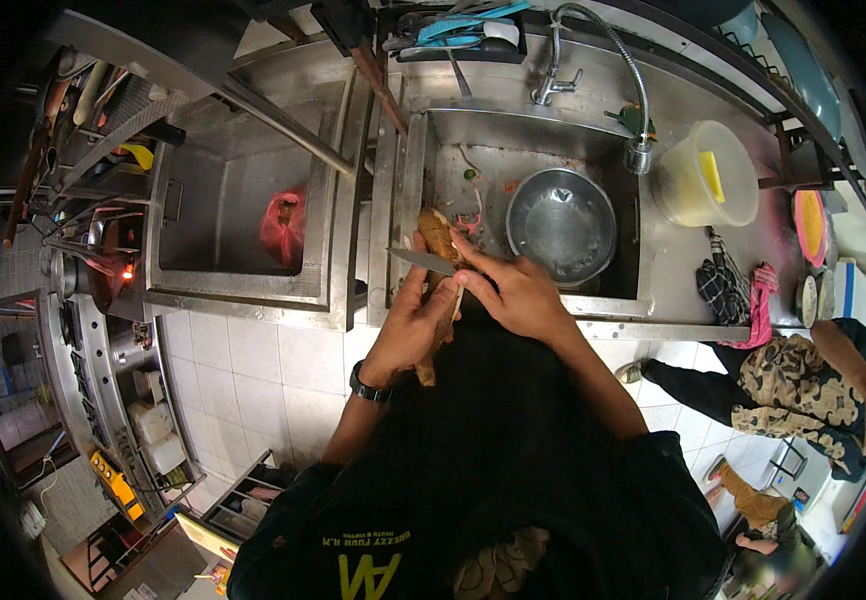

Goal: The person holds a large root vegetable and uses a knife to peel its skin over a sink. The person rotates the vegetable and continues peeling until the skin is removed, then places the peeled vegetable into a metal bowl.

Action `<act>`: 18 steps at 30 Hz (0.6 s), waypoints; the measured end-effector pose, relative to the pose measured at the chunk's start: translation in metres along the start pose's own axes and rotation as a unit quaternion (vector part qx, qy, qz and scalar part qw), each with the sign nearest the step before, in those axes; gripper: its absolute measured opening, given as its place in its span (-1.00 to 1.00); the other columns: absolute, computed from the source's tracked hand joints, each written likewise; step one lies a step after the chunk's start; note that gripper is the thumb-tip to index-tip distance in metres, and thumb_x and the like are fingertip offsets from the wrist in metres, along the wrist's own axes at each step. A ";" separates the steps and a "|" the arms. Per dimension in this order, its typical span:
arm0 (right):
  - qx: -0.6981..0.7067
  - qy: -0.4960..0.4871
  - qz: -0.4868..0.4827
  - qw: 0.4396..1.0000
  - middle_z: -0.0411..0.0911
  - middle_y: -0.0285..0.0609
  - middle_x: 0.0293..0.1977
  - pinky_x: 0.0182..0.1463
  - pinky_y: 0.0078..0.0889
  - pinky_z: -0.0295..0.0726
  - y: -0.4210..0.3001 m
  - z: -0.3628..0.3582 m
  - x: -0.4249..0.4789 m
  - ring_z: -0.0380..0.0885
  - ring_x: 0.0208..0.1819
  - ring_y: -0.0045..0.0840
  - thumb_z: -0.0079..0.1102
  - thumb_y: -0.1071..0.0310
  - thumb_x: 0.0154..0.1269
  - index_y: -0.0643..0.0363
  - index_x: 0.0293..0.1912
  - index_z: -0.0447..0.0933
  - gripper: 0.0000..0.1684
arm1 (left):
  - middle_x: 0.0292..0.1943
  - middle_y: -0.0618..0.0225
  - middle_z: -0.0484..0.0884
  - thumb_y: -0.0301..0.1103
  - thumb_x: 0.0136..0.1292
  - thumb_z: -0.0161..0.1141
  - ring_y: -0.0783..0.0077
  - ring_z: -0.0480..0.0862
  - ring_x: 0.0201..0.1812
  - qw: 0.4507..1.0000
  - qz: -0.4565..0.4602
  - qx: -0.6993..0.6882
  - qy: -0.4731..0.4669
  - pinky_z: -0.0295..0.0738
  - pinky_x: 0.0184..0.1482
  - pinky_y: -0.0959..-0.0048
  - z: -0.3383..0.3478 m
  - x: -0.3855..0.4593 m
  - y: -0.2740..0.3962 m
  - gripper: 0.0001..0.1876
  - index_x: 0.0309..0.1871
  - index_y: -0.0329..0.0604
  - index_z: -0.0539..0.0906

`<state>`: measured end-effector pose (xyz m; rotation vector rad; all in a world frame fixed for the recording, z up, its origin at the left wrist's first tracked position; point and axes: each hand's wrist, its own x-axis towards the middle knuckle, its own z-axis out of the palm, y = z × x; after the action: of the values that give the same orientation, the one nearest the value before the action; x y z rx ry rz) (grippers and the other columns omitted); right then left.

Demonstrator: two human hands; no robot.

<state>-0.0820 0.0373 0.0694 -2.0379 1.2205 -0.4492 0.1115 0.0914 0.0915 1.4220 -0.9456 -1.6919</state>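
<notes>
My left hand grips a long brown root vegetable, perhaps cassava, whose lower end sticks out below the palm. A pale patch shows on its upper part. My right hand holds a knife, its blade lying across the root and pointing left; the handle is hidden in the fingers. Both thumbs nearly meet beside the blade. Just beyond my hands, a round metal bowl sits in the steel sink, among peel scraps and a small green fruit.
Left of the sink, a second steel basin holds a red plastic bag. A hose faucet and a translucent tub stand around the sink. Cloths lie at right. A flame burns far left. Two people are at right.
</notes>
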 end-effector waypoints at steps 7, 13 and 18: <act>0.010 0.094 -0.004 0.995 0.65 -0.01 -0.56 -0.29 0.02 0.72 0.002 0.022 0.004 0.71 -0.50 -0.06 0.08 -0.20 0.59 -0.36 0.45 0.53 -0.45 | -0.07 0.38 0.57 -0.20 0.66 0.12 0.60 0.59 -0.26 1.000 -0.022 -0.010 -0.016 0.60 -0.40 0.52 -0.004 0.005 -0.012 -0.10 0.77 0.11 -0.29; 0.007 0.095 0.045 0.994 0.68 -0.02 -0.52 -0.23 -0.07 0.73 0.010 0.020 0.009 0.71 -0.51 -0.07 0.11 -0.19 0.58 -0.37 0.42 0.56 -0.47 | 0.03 0.32 0.57 -0.20 0.66 0.11 0.54 0.62 -0.23 0.999 -0.013 -0.002 -0.038 0.66 -0.37 0.50 0.003 0.000 -0.010 -0.08 0.76 0.15 -0.35; 0.286 0.004 0.101 0.953 0.73 0.18 -0.14 0.00 -0.16 0.70 0.020 0.001 0.006 0.75 -0.24 -0.02 0.11 -0.19 0.60 -0.22 0.49 0.48 -0.38 | 0.05 0.30 0.58 -0.23 0.65 0.12 0.54 0.65 -0.22 0.999 0.007 -0.021 -0.034 0.69 -0.36 0.51 0.004 -0.003 -0.006 -0.09 0.76 0.15 -0.31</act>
<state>-0.0904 0.0262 0.0542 -1.4069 1.1251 -0.6282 0.1079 0.0973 0.0884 1.3342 -0.9496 -1.7499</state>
